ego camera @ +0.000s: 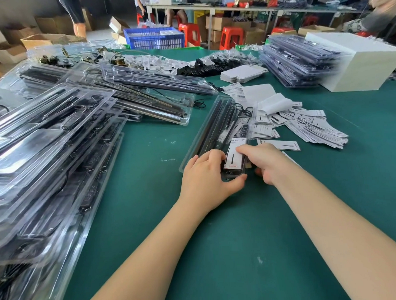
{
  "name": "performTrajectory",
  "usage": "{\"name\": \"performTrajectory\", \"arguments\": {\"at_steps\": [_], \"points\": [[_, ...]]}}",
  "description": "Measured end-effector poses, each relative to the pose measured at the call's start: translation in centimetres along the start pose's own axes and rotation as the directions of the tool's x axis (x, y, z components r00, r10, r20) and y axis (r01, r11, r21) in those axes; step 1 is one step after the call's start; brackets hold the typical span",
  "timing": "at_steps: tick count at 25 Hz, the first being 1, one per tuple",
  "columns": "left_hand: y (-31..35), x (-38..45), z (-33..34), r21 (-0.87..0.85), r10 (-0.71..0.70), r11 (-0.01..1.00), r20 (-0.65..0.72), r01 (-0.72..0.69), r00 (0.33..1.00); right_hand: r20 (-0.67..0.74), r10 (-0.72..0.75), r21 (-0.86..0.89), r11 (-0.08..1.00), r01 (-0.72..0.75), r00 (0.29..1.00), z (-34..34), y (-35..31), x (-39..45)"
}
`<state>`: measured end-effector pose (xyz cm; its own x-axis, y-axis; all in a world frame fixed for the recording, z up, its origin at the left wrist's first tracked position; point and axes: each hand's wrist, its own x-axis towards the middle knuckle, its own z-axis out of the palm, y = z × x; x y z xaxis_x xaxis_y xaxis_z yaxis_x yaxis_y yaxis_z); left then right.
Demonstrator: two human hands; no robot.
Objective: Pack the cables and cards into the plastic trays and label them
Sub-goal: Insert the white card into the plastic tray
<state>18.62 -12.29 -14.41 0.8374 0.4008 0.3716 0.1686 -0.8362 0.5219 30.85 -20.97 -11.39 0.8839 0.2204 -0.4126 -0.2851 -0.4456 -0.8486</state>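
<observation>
Pressing card (234, 156) into tray (216, 131) mid-counter (217, 227): L hand (207, 176) grip curled round tray's near end, R hand (263, 161) fingertips pinching card. Tray stacks (47, 155) along left edge.

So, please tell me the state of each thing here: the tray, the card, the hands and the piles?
Plastic tray: flat on the table, held at its near end.
Card: lying in the tray.
Left hand: grips the tray's near end.
Right hand: fingers on the card.
Loose cards: spread out, unpacked.
Filled trays: stacked.
</observation>
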Motion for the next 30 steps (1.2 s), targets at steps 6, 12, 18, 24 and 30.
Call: {"name": "performTrajectory", "arguments": {"at_steps": [6,12,18,24,30], "points": [[0.1,0.0,0.0,0.004,-0.023,1.000,-0.001,0.023,1.000,0.051,0.072,0.095,0.993,-0.076,0.996,0.0,-0.5,0.1],[0.0,0.0,-0.1,0.001,-0.013,1.000,0.014,0.013,1.000,0.028,0.036,0.041,0.998,-0.037,0.999,0.0,-0.2,-0.2],[0.0,0.0,-0.2,0.020,-0.005,1.000,0.015,0.005,1.000,0.047,0.016,0.018,1.000,-0.017,0.999,0.0,0.1,-0.4],[0.2,0.0,-0.2,0.010,-0.013,1.000,0.000,0.013,1.000,0.111,-0.103,-0.015,0.994,0.106,0.988,-0.9,1.3,-1.0],[0.2,0.2,-0.3,-0.026,-0.015,1.000,-0.009,0.015,1.000,0.094,-0.089,0.107,0.991,0.079,0.992,-1.2,0.9,-1.6]]}}
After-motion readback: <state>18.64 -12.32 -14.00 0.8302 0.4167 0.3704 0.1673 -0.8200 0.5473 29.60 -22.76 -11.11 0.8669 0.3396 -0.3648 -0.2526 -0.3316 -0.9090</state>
